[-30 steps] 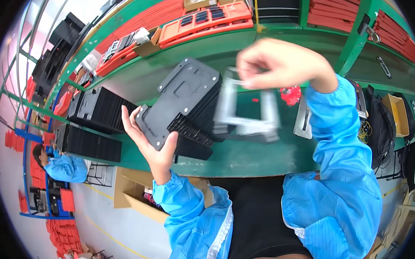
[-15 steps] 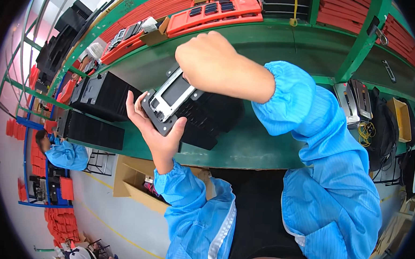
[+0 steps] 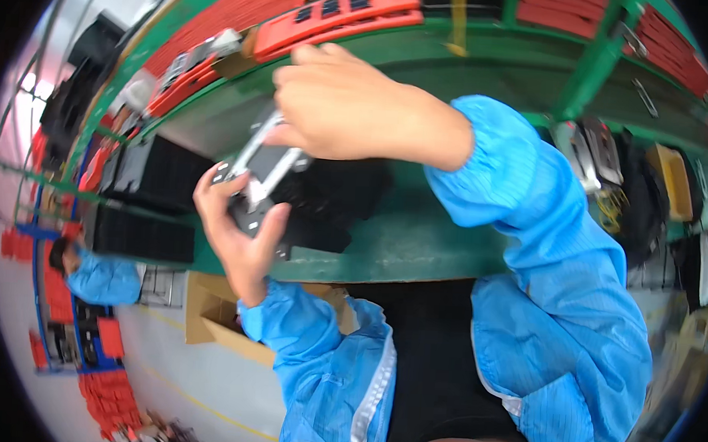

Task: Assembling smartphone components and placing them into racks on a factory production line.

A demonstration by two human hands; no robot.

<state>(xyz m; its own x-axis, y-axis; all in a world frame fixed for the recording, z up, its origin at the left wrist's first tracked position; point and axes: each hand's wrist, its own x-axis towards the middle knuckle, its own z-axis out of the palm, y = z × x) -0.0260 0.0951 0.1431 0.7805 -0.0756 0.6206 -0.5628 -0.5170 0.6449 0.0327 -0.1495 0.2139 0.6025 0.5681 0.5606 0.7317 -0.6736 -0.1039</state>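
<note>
Above the green table I hold a flat black plate with a silver-white rectangular frame on its face, tilted, blurred by motion. My left hand grips its lower end, the thumb on the near side and the fingers on the far side. At the upper end, my right hand is closed over it with fingers curled, hiding that end. Just behind and right of the plate, dark stacked parts lie on the table. What exactly the framed part is, I cannot tell.
Black boxes stand at the table's left. Red trays with dark parts sit on the shelf behind. An opened cardboard box is below the table edge. A co-worker in blue is at far left. Equipment and a yellow cable lie right.
Both hands have shifted left together with the plate. My left fingers have curled in from being spread, onto the plate's face. The whole view has also shifted slightly.
</note>
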